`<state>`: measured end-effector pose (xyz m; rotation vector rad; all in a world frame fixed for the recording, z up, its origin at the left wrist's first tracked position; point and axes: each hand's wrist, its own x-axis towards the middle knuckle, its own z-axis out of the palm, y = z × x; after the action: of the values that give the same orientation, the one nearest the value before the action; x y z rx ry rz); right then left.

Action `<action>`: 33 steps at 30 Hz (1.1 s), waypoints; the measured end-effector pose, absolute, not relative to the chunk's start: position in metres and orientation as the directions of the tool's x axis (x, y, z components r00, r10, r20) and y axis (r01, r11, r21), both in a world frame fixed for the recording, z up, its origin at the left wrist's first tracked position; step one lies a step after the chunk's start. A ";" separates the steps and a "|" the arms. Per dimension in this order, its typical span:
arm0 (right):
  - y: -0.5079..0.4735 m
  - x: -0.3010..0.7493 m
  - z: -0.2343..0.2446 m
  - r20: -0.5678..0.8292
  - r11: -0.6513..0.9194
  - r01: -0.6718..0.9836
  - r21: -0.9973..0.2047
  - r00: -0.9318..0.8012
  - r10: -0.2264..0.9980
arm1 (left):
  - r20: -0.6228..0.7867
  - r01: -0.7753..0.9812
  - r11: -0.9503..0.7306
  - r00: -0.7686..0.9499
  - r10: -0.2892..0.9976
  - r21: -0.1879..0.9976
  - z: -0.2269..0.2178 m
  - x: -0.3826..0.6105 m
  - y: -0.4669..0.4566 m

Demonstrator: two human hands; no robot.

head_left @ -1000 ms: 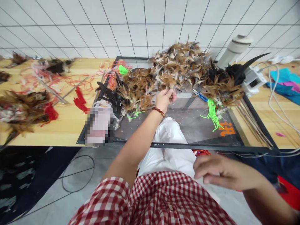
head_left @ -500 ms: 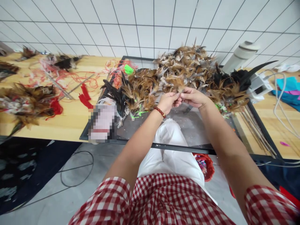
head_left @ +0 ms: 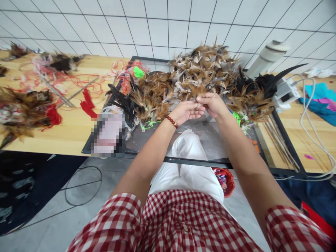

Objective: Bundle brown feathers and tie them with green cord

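In the middle of the head view, my left hand (head_left: pixel 187 112) is turned palm up, its fingers stretched out towards the right and a dark red bead bracelet (head_left: pixel 171 121) at the wrist. My right hand (head_left: pixel 213 104) meets it at the fingertips, thumb and finger pinched together. Whatever sits in that pinch is too small to make out. Just behind both hands rises a large heap of brown feathers (head_left: pixel 207 70). Left of them lie brown feather bunches (head_left: pixel 154 91) with green ties, beside black feathers (head_left: pixel 130 105). More brown feathers (head_left: pixel 252 108) lie to the right.
A black-framed board (head_left: pixel 141 140) lies on the wooden table (head_left: pixel 70 140). Thin sticks (head_left: pixel 282 143), a white charger (head_left: pixel 286 92) with cable and a pale bottle (head_left: pixel 269 57) stand or lie right. Red tassels (head_left: pixel 88 103) and feather bunches (head_left: pixel 26 108) lie left. A red basket (head_left: pixel 228 182) is below.
My left hand has opened from a pinch, its fingers now stretched out palm up. My right hand keeps pinching at its fingertips. The whole view has shifted slightly.
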<state>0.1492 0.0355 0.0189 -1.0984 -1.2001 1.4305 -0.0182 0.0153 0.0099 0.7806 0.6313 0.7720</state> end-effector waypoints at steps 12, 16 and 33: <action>0.047 0.193 0.028 0.259 0.200 0.385 -0.901 0.106 0.960 | -0.290 -0.367 0.477 0.460 0.839 0.799 0.014 -0.022 0.017; 0.042 0.241 0.037 0.229 0.066 0.782 -0.620 0.100 0.968 | -0.297 -0.442 0.448 0.370 0.880 0.777 0.014 -0.018 0.017; 0.047 0.197 0.014 0.161 0.139 0.587 -0.798 -0.016 0.987 | -0.308 -0.445 0.432 0.325 0.894 0.785 0.015 -0.015 0.015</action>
<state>0.1969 0.0472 0.0137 -1.5336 -1.6919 0.6976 -0.0153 0.0154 0.0154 0.6494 0.8221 0.9630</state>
